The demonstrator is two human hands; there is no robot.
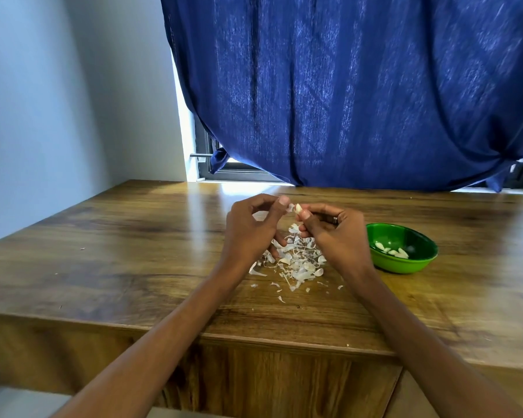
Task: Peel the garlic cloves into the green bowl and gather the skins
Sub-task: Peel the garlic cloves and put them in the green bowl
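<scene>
Here, at the centre of the frame, the right hand (332, 233) pinches a garlic clove (298, 208) between thumb and fingers, raised above the tabletop (133, 251). The left hand (251, 230), just beside it, pinches a scrap of skin (290, 207) next to the clove's tip. Directly below both hands lies a loose heap of skins (296, 263), with stray flakes scattered toward the near edge. To the right of the heap sits the green bowl (405, 267), holding several peeled cloves (393, 250). A blue curtain (360, 86) fills the upper frame.
</scene>
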